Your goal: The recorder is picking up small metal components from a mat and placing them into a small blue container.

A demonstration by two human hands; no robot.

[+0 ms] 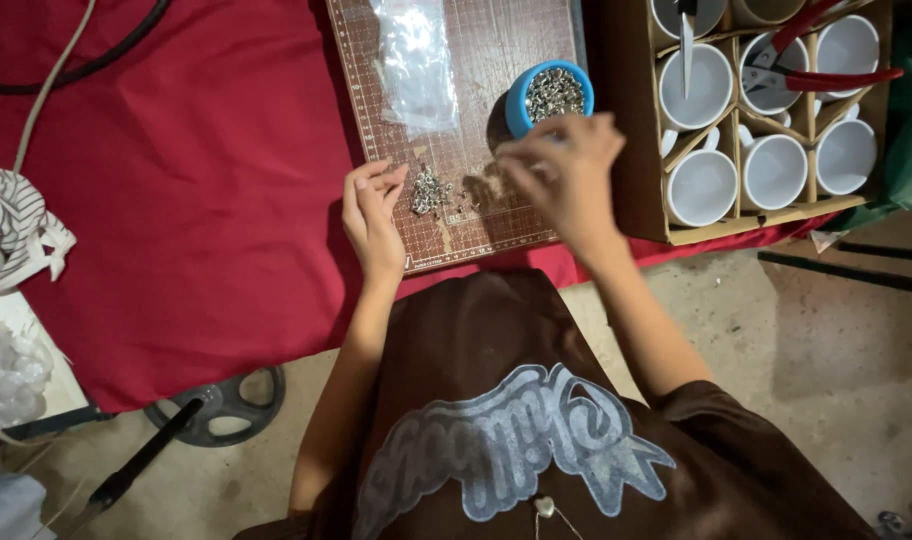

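- Resting w/ fingers curled loosely, holding nothing, the left hand (372, 215) lies at the near-left edge of the cutting mat (476, 60), fingertips just beside a small pile of metal rings (429, 190).
- Right hand (566, 170) is blurred above the mat's near-right part; fingers seem pinched, but grip contents cannot be told.
- Risk, as judged: pile could be scattered off the mat by a quick sweep.
- Blue cup of rings (548, 95), at the mat's far-right edge, could be tipped by the wrist.
- Box of white mugs (766, 110), right of the mat, holds red-handled pliers (826, 60); could be knocked.
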